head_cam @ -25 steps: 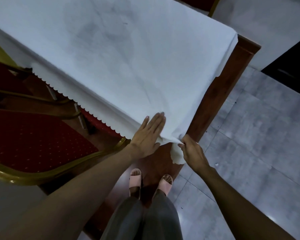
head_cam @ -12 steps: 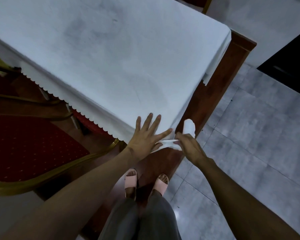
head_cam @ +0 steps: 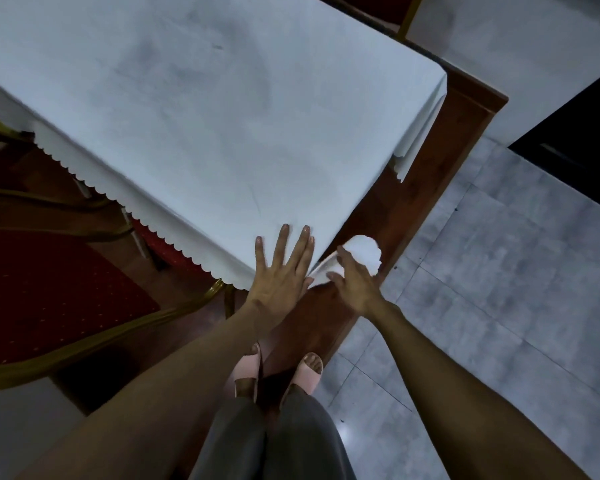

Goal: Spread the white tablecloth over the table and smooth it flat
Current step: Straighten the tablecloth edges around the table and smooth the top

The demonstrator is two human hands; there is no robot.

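Two hands noted at the near corner. White tablecloth point(head_cam: 201, 109) lies over the tabletop point(head_cam: 465, 109). Left hand point(head_cam: 281, 275) is spread, pressed flat on it; right hand point(head_cam: 355, 284) pinches the bunched corner point(head_cam: 364, 252). Risk: overpulling could drag cloth askew, exposing the right edge.

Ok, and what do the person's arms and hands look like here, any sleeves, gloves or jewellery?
Both arms are bare along all that shows, with no sleeves in view. The left hand and right hand wear no gloves, and no rings, watch or bracelets show. Fingernails look short and unpainted, though the dim light makes that uncertain.
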